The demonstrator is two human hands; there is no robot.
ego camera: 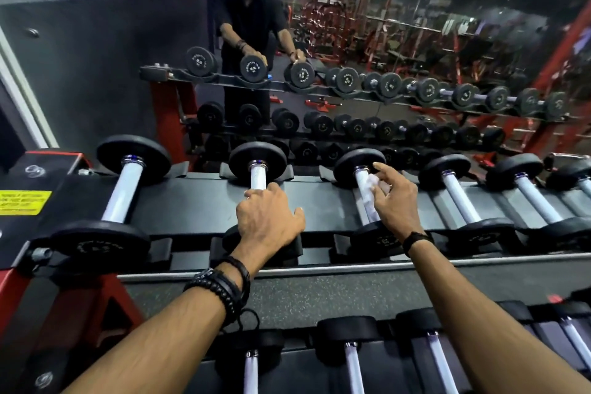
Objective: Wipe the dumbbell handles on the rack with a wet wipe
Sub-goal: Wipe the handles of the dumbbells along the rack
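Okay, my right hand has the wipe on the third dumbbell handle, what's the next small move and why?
Probably slide the right hand with the wipe toward you along the handle. The wipe sits near the far plate, so the near stretch looks unwiped, while the left hand grips the neighbouring dumbbell.

Left hand (pixel 267 217) covers the near half of the second handle (pixel 258 174), and its fingertips are tucked out of sight behind the bar. Right hand (pixel 391 198) hides most of the wipe (pixel 371 190); only a pale, blurred scrap shows against the third handle (pixel 364 189), so the grip on it can't be made out. Lettering on the near dumbbell plates (pixel 99 245) is too smeared to read. The yellow label (pixel 24 202) is cut by the left edge, its text unreadable. Lower-shelf dumbbells (pixel 353 361) run off the bottom edge. The rack (pixel 319 198) runs off the right edge.
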